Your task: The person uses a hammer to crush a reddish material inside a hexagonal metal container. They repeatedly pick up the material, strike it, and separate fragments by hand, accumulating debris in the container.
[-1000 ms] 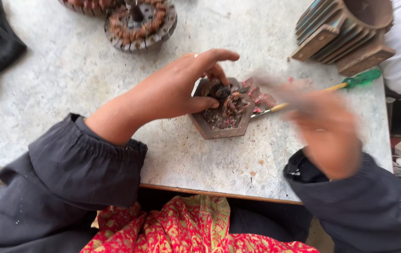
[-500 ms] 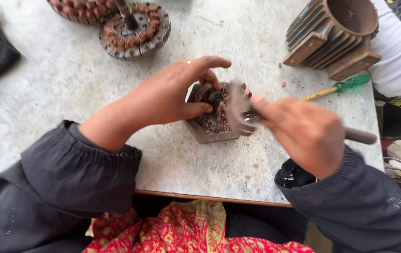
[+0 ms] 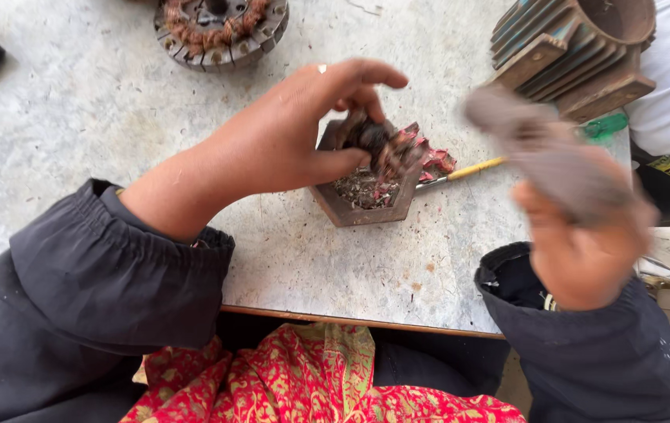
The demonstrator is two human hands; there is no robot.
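- Our left hand (image 3: 288, 133) clamps the hexagonal motor piece (image 3: 370, 184) on the worktop (image 3: 115, 117).
- Our right hand (image 3: 577, 227), blurred, grips a raised tool (image 3: 507, 117).
- Windings still sit inside; stripping looks unfinished.

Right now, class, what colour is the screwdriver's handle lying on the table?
Green, with a yellow shaft: the screwdriver shows in the head view, beyond the blurred right hand.

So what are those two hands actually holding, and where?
The left hand pinches the top of the motor stator. The right hand grips a blurred tool by its lower end.
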